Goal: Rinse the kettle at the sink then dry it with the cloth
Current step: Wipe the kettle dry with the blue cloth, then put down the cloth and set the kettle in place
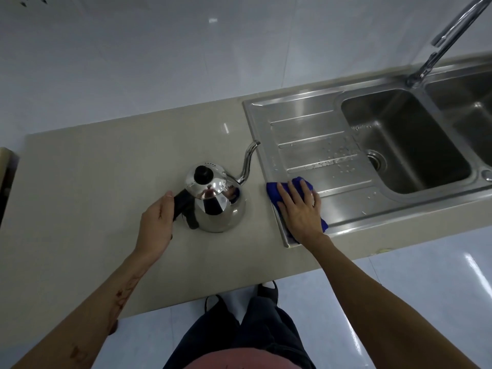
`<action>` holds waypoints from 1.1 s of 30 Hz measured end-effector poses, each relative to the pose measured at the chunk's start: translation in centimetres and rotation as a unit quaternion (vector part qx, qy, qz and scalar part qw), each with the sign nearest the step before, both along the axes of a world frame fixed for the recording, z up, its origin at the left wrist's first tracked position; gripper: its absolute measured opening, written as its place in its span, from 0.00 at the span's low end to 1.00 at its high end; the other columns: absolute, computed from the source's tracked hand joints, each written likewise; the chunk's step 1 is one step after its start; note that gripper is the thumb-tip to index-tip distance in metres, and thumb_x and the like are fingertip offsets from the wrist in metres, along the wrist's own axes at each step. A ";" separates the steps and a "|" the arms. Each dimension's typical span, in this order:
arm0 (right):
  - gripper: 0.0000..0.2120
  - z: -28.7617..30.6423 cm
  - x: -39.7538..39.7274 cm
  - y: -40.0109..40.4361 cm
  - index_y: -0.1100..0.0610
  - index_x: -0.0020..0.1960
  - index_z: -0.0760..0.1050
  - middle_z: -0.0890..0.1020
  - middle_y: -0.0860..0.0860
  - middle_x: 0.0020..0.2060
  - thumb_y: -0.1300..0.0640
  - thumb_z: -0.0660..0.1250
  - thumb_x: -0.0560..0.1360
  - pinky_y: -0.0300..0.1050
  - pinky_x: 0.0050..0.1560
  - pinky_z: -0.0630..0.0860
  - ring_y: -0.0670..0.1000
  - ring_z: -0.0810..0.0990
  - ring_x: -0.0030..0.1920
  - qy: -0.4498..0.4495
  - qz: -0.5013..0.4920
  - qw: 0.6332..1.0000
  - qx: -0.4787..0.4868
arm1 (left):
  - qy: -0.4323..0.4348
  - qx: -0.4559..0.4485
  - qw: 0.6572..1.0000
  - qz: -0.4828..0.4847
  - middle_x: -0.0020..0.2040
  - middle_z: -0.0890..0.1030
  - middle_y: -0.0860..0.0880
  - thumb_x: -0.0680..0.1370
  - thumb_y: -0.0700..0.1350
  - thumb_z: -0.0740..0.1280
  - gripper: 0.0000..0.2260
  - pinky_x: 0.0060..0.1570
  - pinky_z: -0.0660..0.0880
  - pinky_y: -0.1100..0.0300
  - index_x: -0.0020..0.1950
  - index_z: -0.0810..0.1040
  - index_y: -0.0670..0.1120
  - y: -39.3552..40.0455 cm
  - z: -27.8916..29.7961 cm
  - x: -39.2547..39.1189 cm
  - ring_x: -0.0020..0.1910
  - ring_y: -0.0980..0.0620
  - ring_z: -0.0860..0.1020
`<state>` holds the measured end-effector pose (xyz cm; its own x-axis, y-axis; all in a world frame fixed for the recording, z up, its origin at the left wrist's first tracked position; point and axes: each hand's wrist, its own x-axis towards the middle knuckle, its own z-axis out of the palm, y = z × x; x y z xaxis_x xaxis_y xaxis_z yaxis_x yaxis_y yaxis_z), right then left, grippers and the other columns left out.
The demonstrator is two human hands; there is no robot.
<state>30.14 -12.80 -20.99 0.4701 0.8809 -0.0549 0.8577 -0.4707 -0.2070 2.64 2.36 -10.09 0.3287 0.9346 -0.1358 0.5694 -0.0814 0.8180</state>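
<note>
Stainless gooseneck kettle sits upright on the beige worktop, lid on with black knob up, spout pointing toward the sink's drainboard.

Left hand is at the kettle's black handle, fingers curled around it, thumb on top. Looks like a closed grip on the handle; kettle base is still on the worktop.

Right hand lies flat, fingers spread, palm down on a blue cloth. Cloth is bunched under the palm at the near left corner of the drainboard, straddling the sink rim next to the worktop. Hand is pressing on it rather than pinching it; can't tell if any fingers hook the fabric underneath.

Kettle and cloth are near each other, not touching. Water droplets are visible on the drainboard ribs close to the left basin. Faucet stands behind the basins, no stream visible. Second basin is partly cut off at the right edge.
</note>
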 end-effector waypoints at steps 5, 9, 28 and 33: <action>0.30 -2.0 0.3 -0.5 0.50 0.80 0.51 0.57 0.57 0.80 0.40 0.45 0.81 0.65 0.77 0.46 0.59 0.50 0.80 -0.020 0.023 0.998 -0.046 | 0.001 -0.002 1.000 0.012 0.40 0.78 0.28 0.76 0.64 0.49 0.36 0.38 0.66 0.56 0.44 0.74 0.30 0.2 -0.4 0.0 0.36 0.46 0.73; 0.30 -2.2 0.2 -0.1 0.51 0.80 0.50 0.56 0.56 0.80 0.42 0.39 0.81 0.59 0.79 0.45 0.57 0.47 0.80 0.001 -0.012 0.999 -0.036 | -0.002 -0.001 1.000 0.019 0.40 0.77 0.29 0.76 0.66 0.49 0.37 0.40 0.68 0.55 0.43 0.73 0.30 0.1 -0.6 0.0 0.37 0.46 0.74; 0.32 -0.1 -0.1 1.1 0.54 0.79 0.54 0.55 0.56 0.80 0.38 0.41 0.81 0.64 0.77 0.37 0.59 0.49 0.80 0.013 -0.055 0.998 0.016 | -0.015 0.012 0.999 0.030 0.36 0.74 0.41 0.84 0.52 0.52 0.26 0.35 0.65 0.58 0.42 0.73 0.31 -0.5 -0.4 0.3 0.35 0.48 0.71; 0.20 4.9 -2.6 4.6 0.53 0.74 0.66 0.78 0.51 0.65 0.55 0.59 0.83 0.46 0.63 0.76 0.48 0.78 0.61 0.429 -0.130 0.866 0.220 | -0.025 0.038 0.997 0.059 0.34 0.73 0.46 0.83 0.53 0.56 0.20 0.33 0.67 0.56 0.43 0.71 0.37 -1.0 -0.3 0.6 0.32 0.49 0.70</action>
